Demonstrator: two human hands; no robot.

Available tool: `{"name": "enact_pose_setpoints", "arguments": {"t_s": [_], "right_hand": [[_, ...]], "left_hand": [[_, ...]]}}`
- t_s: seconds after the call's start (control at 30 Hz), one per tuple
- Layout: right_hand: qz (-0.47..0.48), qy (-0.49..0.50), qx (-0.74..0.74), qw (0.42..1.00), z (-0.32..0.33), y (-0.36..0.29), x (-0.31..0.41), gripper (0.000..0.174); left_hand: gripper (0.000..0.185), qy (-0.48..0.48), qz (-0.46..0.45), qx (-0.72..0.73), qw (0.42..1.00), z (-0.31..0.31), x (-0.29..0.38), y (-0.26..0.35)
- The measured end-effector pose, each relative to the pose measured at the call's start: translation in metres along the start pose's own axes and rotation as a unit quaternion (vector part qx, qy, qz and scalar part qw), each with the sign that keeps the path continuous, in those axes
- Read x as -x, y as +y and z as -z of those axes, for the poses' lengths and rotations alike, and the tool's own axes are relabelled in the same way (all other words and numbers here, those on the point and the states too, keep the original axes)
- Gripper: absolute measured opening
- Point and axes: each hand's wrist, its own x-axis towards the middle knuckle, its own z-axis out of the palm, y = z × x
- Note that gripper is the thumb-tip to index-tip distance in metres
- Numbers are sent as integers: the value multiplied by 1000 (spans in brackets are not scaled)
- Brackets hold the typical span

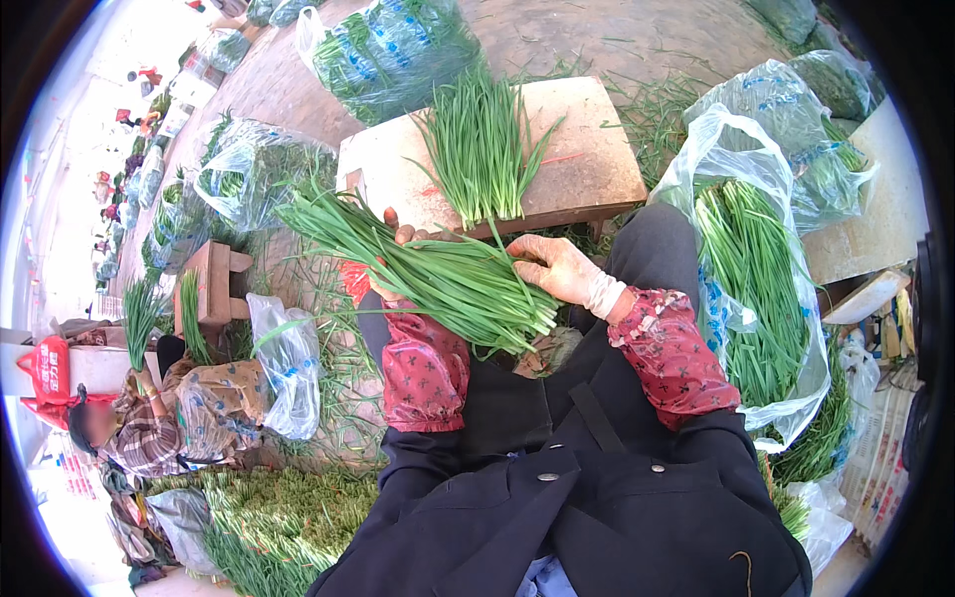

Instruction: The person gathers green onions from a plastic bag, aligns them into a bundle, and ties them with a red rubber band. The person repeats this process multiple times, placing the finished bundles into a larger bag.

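A thick bundle of garlic chives (448, 272) lies slantwise across my left hand (405, 234), which grips it from beneath; the palm is hidden by the leaves. Its pale cut ends point down to the right, over my lap. My right hand (556, 269), in a thin whitish glove, has its fingertips pinched on a blade at the bundle's upper edge. Red ties (357, 278) show beside my left wrist. Just beyond my hands, a second pile of chives (481, 149) rests on a low wooden stool (586, 149), along with a loose red tie (561, 158).
An open plastic bag of chives (753, 298) stands by my right knee. A filled bag (395, 56) sits behind the stool. At left, a seated person (149, 433) holds chives near a small wooden stool (209, 287). Stacked chives (291, 507) lie lower left; loose blades litter the floor.
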Motion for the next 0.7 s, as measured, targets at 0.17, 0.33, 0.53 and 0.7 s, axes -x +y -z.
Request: {"name": "enact_pose_setpoints", "arguments": {"t_s": [0.17, 0.33, 0.53, 0.7], "right_hand": [[20, 10, -25, 999, 1, -7, 0, 38], [-25, 29, -49, 998, 4, -4, -3, 28], [-91, 57, -214, 971, 4, 7, -6, 23], [-85, 84, -232, 965, 8, 13, -7, 20]], "left_hand": [[85, 3, -8, 1, 1000, -10, -1, -10], [76, -9, -1, -44, 999, -8, -3, -6], [74, 21, 1, -58, 998, -6, 3, 0], [76, -16, 11, -41, 999, -3, 0, -2]]}}
